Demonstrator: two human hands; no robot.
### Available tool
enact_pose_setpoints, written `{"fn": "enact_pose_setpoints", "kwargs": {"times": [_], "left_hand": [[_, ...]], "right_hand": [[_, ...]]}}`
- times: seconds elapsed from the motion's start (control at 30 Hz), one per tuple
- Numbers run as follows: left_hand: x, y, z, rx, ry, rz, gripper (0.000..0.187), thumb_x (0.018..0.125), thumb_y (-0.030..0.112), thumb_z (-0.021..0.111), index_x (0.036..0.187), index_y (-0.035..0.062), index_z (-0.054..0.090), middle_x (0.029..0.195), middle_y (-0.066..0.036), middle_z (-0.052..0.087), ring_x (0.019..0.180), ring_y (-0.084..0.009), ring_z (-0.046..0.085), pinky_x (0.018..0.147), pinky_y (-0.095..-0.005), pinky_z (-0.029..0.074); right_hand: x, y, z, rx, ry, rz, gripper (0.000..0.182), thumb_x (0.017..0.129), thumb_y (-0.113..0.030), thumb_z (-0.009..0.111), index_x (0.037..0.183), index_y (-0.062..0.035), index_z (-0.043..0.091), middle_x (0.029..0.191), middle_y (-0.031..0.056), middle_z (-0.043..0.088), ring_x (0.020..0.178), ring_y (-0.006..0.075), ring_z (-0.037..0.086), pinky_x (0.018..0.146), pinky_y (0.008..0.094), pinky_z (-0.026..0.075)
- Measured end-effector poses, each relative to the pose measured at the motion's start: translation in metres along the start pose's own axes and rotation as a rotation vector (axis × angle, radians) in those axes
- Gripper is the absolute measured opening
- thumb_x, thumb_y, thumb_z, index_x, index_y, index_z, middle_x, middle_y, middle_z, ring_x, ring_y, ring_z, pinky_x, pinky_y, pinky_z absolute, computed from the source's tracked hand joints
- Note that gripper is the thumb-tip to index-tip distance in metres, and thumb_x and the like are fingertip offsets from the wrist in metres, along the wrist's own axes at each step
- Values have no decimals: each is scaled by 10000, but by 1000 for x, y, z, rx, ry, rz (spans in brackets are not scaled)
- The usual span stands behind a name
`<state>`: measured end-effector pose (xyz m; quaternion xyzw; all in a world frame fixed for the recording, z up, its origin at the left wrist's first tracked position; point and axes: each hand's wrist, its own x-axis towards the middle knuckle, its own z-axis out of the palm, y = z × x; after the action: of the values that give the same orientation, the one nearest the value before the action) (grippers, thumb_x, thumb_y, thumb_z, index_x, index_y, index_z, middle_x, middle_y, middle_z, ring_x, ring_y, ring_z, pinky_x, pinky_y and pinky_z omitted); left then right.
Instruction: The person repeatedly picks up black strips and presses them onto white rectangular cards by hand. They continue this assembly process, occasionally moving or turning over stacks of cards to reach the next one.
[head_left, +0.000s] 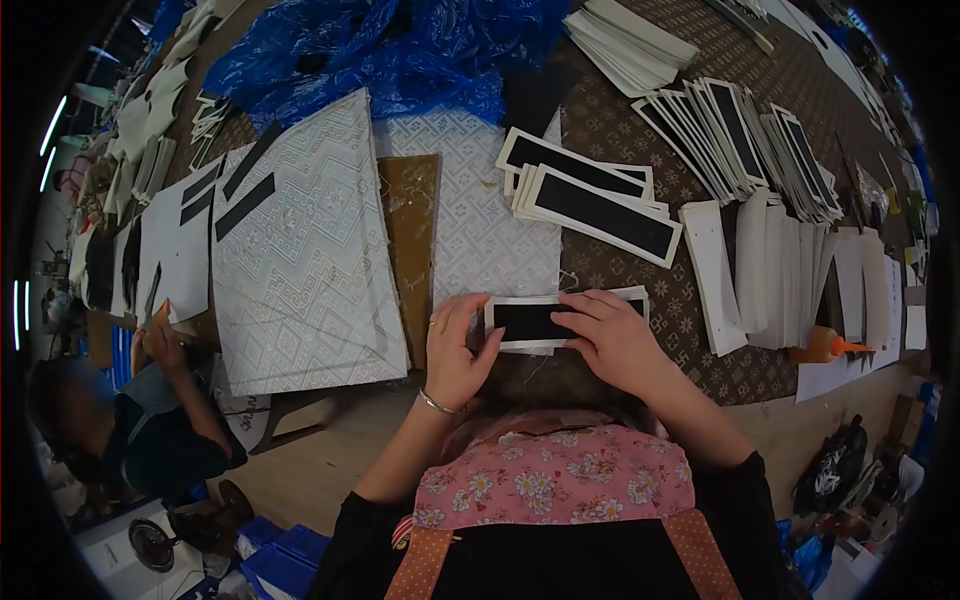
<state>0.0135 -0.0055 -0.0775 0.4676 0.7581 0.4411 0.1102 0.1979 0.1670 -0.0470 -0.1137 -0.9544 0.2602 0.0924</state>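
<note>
In front of me at the table edge lies a white-bordered strip with a black centre panel (pixel 528 322), with another white strip edge showing behind its right end. My left hand (pixel 460 348) is at its left end, fingertips by the upper corner and thumb by the lower side. Across its right part rests my right hand (pixel 612 338), fingers on the upper side and the black panel, thumb near the lower edge. Both hands are closed about the strip. Just beyond is a loose pile of similar black-and-white strips (pixel 605 215).
Fanned stacks of strips (pixel 715 140) and plain white pieces (pixel 765 265) stand to the right, near an orange glue bottle (pixel 822 345). Patterned fabric-covered panels (pixel 305 260) lie left, blue plastic sheeting (pixel 400 60) at the back. A co-worker (pixel 165 400) sits at the left.
</note>
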Motion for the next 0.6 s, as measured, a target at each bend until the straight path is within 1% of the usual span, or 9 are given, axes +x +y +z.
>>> {"fn": "enact_pose_setpoints", "kwargs": {"times": [0.1,0.17,0.23,0.27,0.33,0.37,0.4,0.47,0.6], "left_hand": [[0,0,0,53,-2,42,395,766,83,753,1151,89,667,1138,-121,613,1108,-345,561,964,-423,439],[1,-2,-2,52,-59,68,337,764,50,749,1095,103,720,1140,-99,607,1102,-294,564,970,-387,424],[2,0,-1,50,-53,66,323,756,48,752,1071,113,728,1129,-97,606,1097,-302,564,962,-399,432],[2,0,-2,52,-46,60,309,748,45,756,1046,124,736,1118,-94,606,1092,-310,565,955,-411,440],[2,0,-2,51,-43,64,314,746,43,756,1049,121,736,1116,-95,606,1087,-309,565,952,-408,438],[1,1,-1,53,-41,67,319,743,41,756,1052,118,737,1114,-96,606,1082,-308,565,948,-404,437],[1,1,-1,43,-48,70,319,743,41,756,1052,118,737,1114,-96,606,1082,-308,565,948,-404,437],[1,2,-1,61,-40,74,321,740,34,754,1050,114,740,1110,-98,608,1075,-305,566,942,-398,434],[0,1,0,55,-42,67,325,737,25,753,1050,110,743,1107,-100,609,1072,-304,567,941,-395,434]], "right_hand": [[0,2,-2,7,-14,-13,418,781,-145,755,1185,-109,657,1301,88,613,1202,297,556,1064,406,429],[0,4,-8,15,-25,-22,455,786,-158,756,1224,-114,637,1302,96,608,1212,306,547,1070,418,424],[-1,3,-18,-4,58,-5,605,775,-202,788,1325,-100,557,1313,126,587,1233,344,518,1067,450,413],[-5,6,-18,-7,57,0,605,775,-202,788,1325,-100,557,1313,126,587,1233,344,518,1067,450,413],[-19,22,-13,43,292,194,744,751,-235,825,1389,-66,480,1331,154,563,1244,378,493,1057,466,406],[-25,27,-14,26,343,236,740,751,-223,835,1371,-26,481,1310,158,572,1215,378,502,1029,452,418],[-33,32,-11,19,342,247,740,751,-223,835,1371,-26,481,1310,158,572,1215,378,502,1029,452,418],[-46,40,-4,158,420,405,682,784,-188,807,1361,-22,483,1266,151,597,1175,360,522,1006,435,430],[-53,46,1,189,442,434,640,801,-157,784,1350,-17,484,1239,143,606,1152,342,531,993,417,435]]}}
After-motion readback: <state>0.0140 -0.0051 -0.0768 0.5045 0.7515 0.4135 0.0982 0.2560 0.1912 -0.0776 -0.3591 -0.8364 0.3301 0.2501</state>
